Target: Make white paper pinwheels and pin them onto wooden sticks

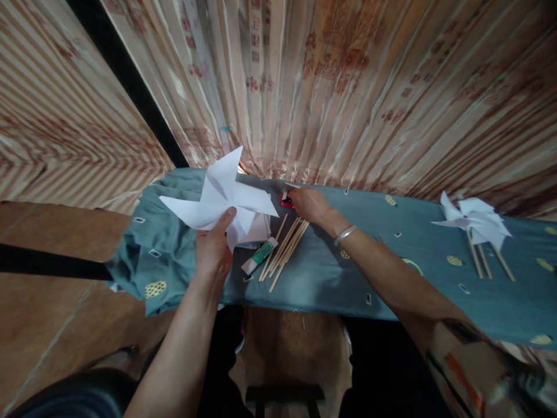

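My left hand [214, 247] pinches a white paper pinwheel [223, 200] near its middle, with the thumb pressed on top. Beneath it lies a stack of white paper [256, 232], partly covered. My right hand [310, 203] is at a small red box [286, 201] near the far edge of the table, its fingers bent together at the box. What these fingers grip, if anything, is too small to make out. Between my hands, several thin wooden sticks [287, 247] lie in a loose bundle beside a green and white tube [260, 256].
Finished-looking white pinwheels [473, 219] on wooden sticks lie at the right of the table. A grey-green patterned cloth [339, 284] covers the narrow table. Behind it hangs a pleated curtain [278, 87]. A dark bar [130, 81] slants down at the left.
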`<state>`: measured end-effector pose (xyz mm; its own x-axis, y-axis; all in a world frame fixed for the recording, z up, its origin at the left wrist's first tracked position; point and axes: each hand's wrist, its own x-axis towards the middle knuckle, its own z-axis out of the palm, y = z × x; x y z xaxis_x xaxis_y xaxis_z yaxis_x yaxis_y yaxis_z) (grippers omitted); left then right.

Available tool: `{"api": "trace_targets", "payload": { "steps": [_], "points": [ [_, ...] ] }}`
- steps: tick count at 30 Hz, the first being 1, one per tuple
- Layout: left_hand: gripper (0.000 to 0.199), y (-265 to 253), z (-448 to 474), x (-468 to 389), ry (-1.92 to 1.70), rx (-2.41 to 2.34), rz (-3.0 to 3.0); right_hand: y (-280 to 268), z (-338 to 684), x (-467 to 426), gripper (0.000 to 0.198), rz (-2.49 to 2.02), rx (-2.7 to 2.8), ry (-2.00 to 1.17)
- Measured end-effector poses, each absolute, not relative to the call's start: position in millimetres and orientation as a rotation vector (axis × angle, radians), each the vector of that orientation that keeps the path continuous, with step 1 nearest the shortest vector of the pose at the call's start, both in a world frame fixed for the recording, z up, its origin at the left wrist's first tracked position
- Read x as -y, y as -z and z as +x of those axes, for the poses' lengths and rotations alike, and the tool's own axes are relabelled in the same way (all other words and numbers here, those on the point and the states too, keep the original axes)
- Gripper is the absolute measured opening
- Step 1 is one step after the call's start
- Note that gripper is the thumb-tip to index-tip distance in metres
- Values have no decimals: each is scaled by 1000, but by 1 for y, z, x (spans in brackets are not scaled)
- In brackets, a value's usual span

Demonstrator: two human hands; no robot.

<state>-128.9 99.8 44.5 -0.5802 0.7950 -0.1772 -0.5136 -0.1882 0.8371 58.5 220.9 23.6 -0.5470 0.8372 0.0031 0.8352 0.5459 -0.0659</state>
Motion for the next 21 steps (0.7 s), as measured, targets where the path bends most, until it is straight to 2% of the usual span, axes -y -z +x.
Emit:
{"api": "trace_targets", "payload": {
  "steps": [14, 21],
  "points": [
    [38, -42, -127, -99, -1911, -1084, 404, -29, 52, -235, 25, -1529, 2845, -85],
    [42, -40, -127, -99, -1911, -1091, 390, -23, 54, -230, 22, -1553, 2593, -229]
  ]
}}
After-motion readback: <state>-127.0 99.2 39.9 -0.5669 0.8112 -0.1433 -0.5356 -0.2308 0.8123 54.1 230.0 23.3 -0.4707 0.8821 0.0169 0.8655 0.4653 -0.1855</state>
